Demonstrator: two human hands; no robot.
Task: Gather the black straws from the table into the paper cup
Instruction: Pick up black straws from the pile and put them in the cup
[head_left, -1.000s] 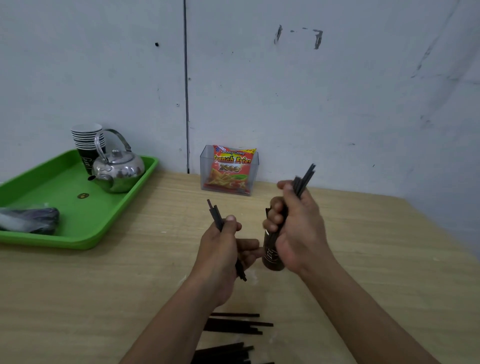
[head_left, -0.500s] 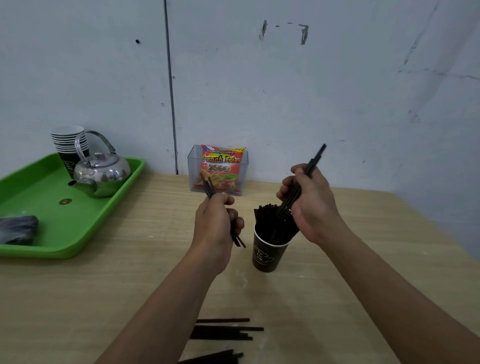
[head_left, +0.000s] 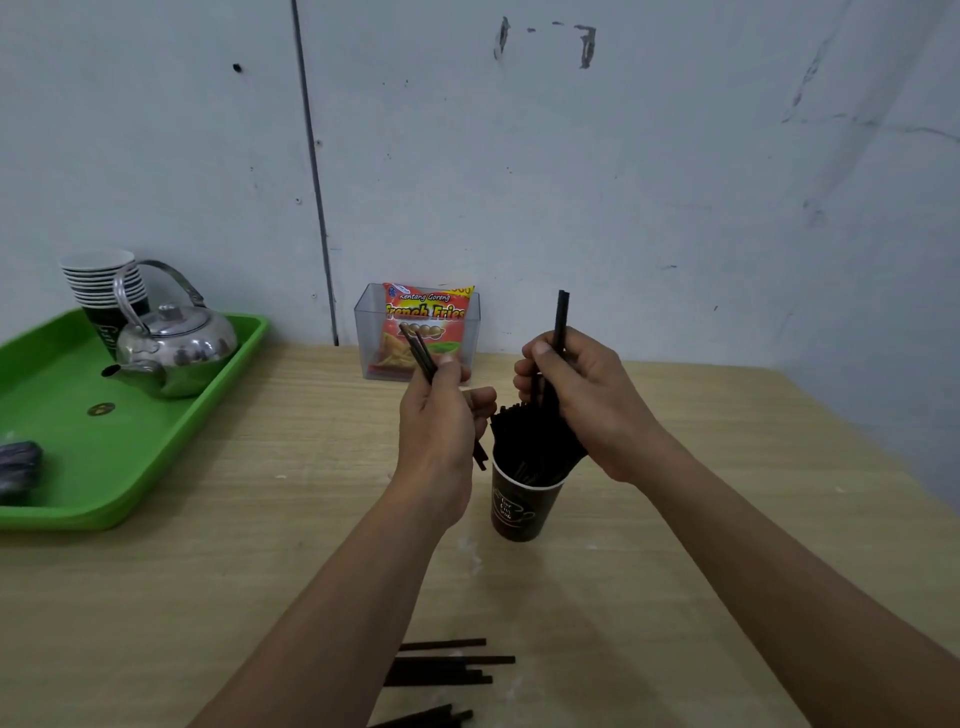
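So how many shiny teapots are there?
1. The teapot sits on the green tray at the left, just in front of the stack of paper cups. Nothing suggests another one is hidden.

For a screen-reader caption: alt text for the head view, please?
Two hands hold black straws over a paper cup packed with straws: right hand lowering some in, left hand gripping a few. More straws lie on the table.
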